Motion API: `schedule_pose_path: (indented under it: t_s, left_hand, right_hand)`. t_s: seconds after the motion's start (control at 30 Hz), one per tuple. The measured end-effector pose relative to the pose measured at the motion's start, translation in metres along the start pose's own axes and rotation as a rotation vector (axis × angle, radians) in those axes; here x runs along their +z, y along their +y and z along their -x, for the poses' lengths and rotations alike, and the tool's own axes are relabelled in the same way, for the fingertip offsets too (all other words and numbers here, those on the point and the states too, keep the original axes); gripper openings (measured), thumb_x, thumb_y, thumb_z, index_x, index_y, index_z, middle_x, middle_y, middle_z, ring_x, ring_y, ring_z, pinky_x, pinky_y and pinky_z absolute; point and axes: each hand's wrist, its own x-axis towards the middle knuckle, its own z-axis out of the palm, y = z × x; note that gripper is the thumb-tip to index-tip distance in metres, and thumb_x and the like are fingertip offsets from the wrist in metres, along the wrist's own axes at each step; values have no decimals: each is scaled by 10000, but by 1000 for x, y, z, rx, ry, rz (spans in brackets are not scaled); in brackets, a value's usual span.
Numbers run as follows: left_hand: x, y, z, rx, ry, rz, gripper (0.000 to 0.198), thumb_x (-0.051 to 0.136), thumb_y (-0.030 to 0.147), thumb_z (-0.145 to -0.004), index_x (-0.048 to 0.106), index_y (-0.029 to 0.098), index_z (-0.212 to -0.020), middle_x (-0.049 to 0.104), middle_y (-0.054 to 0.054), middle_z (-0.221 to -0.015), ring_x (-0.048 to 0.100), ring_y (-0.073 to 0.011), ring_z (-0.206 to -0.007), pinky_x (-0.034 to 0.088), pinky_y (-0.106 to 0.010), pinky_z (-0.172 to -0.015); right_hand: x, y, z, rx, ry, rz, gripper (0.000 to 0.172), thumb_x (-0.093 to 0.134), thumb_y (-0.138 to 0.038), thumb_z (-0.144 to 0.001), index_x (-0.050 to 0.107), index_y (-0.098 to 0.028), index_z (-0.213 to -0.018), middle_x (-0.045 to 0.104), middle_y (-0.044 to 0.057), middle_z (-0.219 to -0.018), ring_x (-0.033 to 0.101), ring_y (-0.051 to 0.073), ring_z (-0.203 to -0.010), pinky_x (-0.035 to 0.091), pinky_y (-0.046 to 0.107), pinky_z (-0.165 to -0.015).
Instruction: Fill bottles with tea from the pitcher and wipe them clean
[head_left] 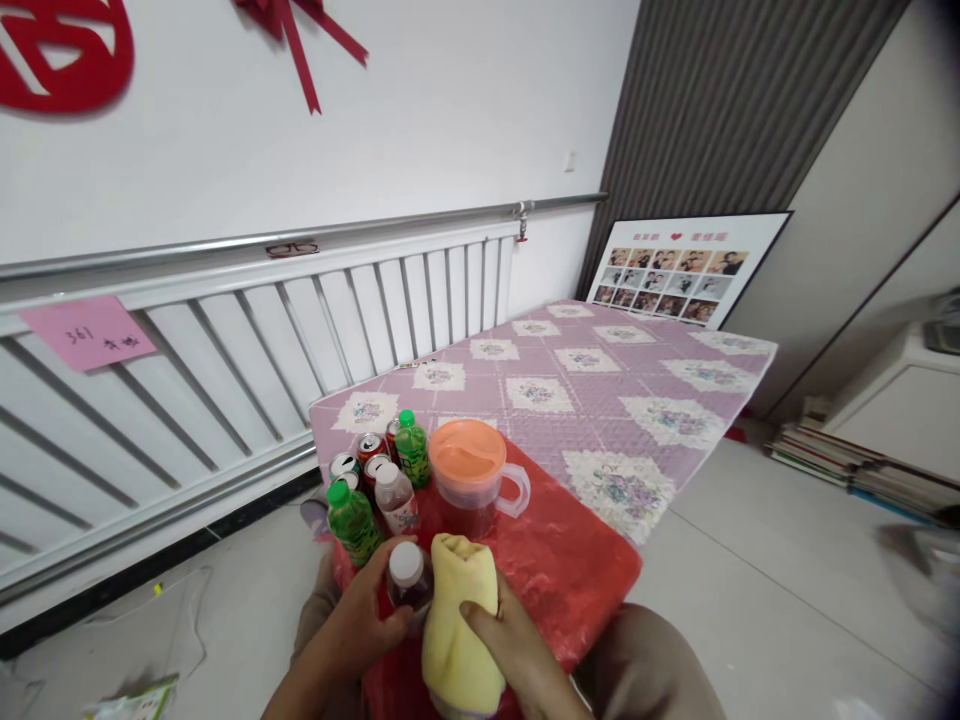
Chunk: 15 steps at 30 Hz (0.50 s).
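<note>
My left hand (367,610) is curled round a clear bottle with a white cap (407,568), which stands at the near left of the red cover (555,560). My right hand (517,640) grips a yellow cloth bundle (459,630), upright and gathered at its top; whether anything is inside it is hidden. Just beyond stands a clear pitcher with an orange lid (469,465). Left of the pitcher are a green-capped bottle (412,450), another green bottle (352,520), a white-capped pink-labelled bottle (396,500) and several drink cans (372,448).
A purple patterned cloth (540,370) covers the surface beyond. A white radiator (300,330) runs along the wall at the left. At the back leans a photo board (675,270). Stacked books (855,465) lie on the floor at the right.
</note>
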Motion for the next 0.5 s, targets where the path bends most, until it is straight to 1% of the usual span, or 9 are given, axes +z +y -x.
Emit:
schedule_pose_path:
  t_s: [0.07, 0.17, 0.2, 0.27, 0.37, 0.43, 0.5]
  left_hand:
    - [-2, -2, -1, -1, -21, 12, 743, 525, -2, -590, 451, 185, -1306, 528, -107, -1377, 442, -299, -1318, 284, -496, -1153]
    - [-2, -5, -2, -5, -33, 28, 760, 524, -9, -590, 437, 185, -1320, 502, -111, -1400, 419, -299, -1333, 273, -494, -1157]
    - [-2, -5, -2, -6, -32, 36, 764, 525, -10, -589, 436, 185, -1322, 497, -110, -1405, 413, -299, -1337, 273, -490, -1158]
    - [0, -3, -2, -8, -29, 57, 768, 528, -12, -584, 439, 185, -1320, 503, -107, -1403, 413, -295, -1338, 278, -480, -1159]
    - [0, 3, -3, 3, -36, 69, 738, 526, -4, -593, 452, 180, -1304, 536, -103, -1370, 452, -278, -1305, 330, -454, -1133]
    - [-2, 6, -3, 17, -53, 62, 708, 525, 1, -602, 469, 179, -1285, 553, -101, -1350, 477, -272, -1282, 362, -443, -1113]
    - [-4, 6, -4, 27, -62, 58, 712, 521, -7, -597, 474, 182, -1282, 556, -96, -1348, 474, -270, -1287, 345, -448, -1126]
  right_hand:
    - [-2, -4, 0, 0, 44, 22, 654, 601, -240, -675, 486, -174, -1316, 678, 90, -1182, 645, 269, -1018, 488, 397, -900]
    - [-4, -16, 0, 19, 86, -7, 608, 563, -276, -749, 448, -206, -1341, 698, 77, -1118, 674, 257, -928, 523, 384, -818]
    - [-4, -21, 0, 27, 68, -21, 579, 556, -295, -774, 445, -219, -1337, 707, 74, -1087, 681, 256, -900, 531, 384, -789]
    - [-1, -30, -2, 26, -10, -41, 523, 576, -330, -797, 467, -226, -1298, 717, 80, -1050, 688, 263, -892, 540, 387, -760]
    - [7, -36, -9, -15, -134, -42, 492, 636, -380, -786, 505, -210, -1230, 709, 106, -1086, 684, 281, -942, 544, 395, -764]
    - [11, -36, -16, -49, -155, 9, 479, 637, -388, -786, 524, -201, -1212, 703, 111, -1113, 682, 281, -955, 544, 399, -773]
    - [12, -35, -23, -107, -119, 141, 432, 606, -370, -797, 558, -196, -1190, 708, 100, -1108, 682, 271, -950, 544, 390, -775]
